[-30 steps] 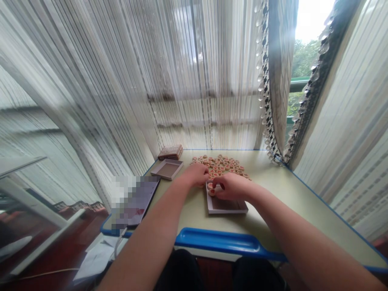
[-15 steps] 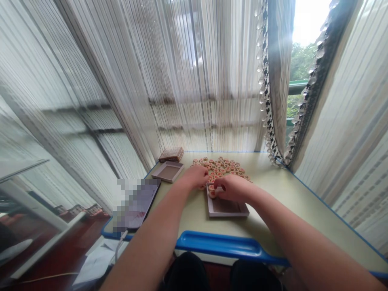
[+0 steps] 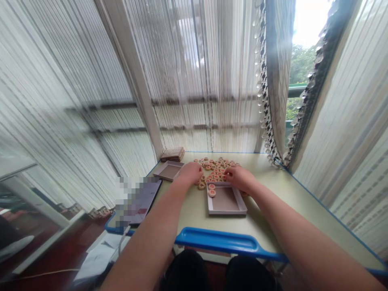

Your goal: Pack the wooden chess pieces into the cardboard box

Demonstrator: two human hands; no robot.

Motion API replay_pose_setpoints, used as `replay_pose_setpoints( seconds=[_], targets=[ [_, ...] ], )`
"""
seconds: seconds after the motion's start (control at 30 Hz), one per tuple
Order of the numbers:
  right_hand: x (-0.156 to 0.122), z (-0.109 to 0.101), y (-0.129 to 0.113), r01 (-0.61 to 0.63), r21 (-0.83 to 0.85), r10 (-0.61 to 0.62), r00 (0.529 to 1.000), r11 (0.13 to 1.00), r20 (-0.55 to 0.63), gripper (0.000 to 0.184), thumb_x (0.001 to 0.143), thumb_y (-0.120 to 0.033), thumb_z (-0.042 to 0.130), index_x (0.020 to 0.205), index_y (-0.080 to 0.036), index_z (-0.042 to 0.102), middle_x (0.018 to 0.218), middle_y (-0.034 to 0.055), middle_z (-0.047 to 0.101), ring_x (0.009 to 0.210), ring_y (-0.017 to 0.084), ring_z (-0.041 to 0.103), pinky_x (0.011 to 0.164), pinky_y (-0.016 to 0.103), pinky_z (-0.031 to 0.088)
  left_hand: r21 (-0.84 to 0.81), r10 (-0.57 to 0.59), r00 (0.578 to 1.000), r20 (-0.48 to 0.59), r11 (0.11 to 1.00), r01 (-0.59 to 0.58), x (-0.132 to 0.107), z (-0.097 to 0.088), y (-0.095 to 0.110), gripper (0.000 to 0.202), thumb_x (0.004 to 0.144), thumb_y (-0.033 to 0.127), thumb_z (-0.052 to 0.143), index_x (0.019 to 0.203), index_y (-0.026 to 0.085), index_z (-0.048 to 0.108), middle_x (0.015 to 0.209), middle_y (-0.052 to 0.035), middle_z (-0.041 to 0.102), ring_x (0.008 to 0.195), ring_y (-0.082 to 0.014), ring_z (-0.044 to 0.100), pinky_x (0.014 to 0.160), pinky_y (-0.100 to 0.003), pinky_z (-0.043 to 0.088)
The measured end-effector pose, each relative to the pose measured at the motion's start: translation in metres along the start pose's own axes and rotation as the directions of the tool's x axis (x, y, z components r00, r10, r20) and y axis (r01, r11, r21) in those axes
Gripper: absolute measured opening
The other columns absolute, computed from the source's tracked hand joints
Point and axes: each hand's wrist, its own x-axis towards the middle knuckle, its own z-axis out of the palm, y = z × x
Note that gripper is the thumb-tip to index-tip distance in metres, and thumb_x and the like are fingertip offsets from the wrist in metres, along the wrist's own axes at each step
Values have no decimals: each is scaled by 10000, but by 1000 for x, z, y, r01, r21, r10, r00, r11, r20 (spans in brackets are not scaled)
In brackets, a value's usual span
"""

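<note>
A shallow open box (image 3: 226,201) lies on the pale green table (image 3: 285,194) in front of me, with two round wooden game pieces (image 3: 211,190) in its far left corner. Behind it spreads a heap of several similar red-marked discs (image 3: 216,165). My left hand (image 3: 190,173) rests curled on the near left edge of the heap, one loose disc (image 3: 201,186) just below it. My right hand (image 3: 241,178) lies at the box's far right corner with fingers curled onto the pieces; what they hold is hidden.
A second shallow tray (image 3: 168,170) and a brown patterned box (image 3: 172,154) sit at the far left. A dark tablet (image 3: 138,200) lies at the table's left edge. Striped curtains enclose the table on three sides. A blue rim (image 3: 218,239) runs along the near edge.
My right hand has moved from the box's far left corner to its far right edge by the heap, leaving two pieces in the box. The left hand shifted slightly forward.
</note>
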Motion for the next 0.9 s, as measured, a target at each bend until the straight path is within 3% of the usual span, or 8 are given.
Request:
replay_pose_setpoints(
  seconds=[0.1, 0.3, 0.47, 0.67, 0.9],
  targets=[
    [1, 1, 3, -32, -18, 32, 999, 999, -41, 256, 800, -307, 439, 901, -225, 659, 989, 67, 613, 932, 213, 530, 743, 282, 389, -33, -80, 994, -69, 996, 78, 3, 0, -5, 262, 758, 214, 446, 847, 179, 689, 896, -99, 679, 854, -184, 613, 728, -247, 454],
    [2, -1, 8, -80, 51, 84, 993, 995, -82, 248, 793, -271, 432, 874, -216, 660, 968, 54, 617, 831, 175, 555, 673, 255, 391, -104, -215, 975, 57, 970, 220, 7, -1, -16, 235, 677, 121, 553, 866, 156, 689, 932, -115, 681, 892, -206, 613, 767, -260, 455],
    [3, 1, 8, -44, 46, 48, 995, 998, -87, 236, 783, -268, 454, 878, -213, 664, 946, 56, 626, 828, 175, 548, 678, 257, 385, -150, -277, 960, 47, 948, 281, 9, 0, -22, 246, 685, 100, 552, 874, 170, 693, 953, -107, 680, 900, -194, 609, 774, -252, 451],
    [5, 4, 9, -46, 33, 48, 995, 998, -85, 227, 776, -249, 461, 863, -203, 666, 931, 56, 632, 825, 165, 543, 686, 249, 379, -182, -180, 978, 107, 963, 197, 9, 3, -25, 243, 679, 131, 563, 857, 216, 705, 951, -76, 685, 866, -194, 614, 746, -263, 450],
    [6, 7, 8, -18, 36, 19, 999, 999, -34, 210, 764, -294, 487, 845, -212, 663, 870, 51, 645, 830, 180, 536, 673, 258, 373, -100, -223, 969, 110, 967, 234, 8, 5, -22, 211, 660, 319, 592, 745, 161, 702, 787, -111, 690, 788, -218, 623, 666, -262, 452]
  ],
)
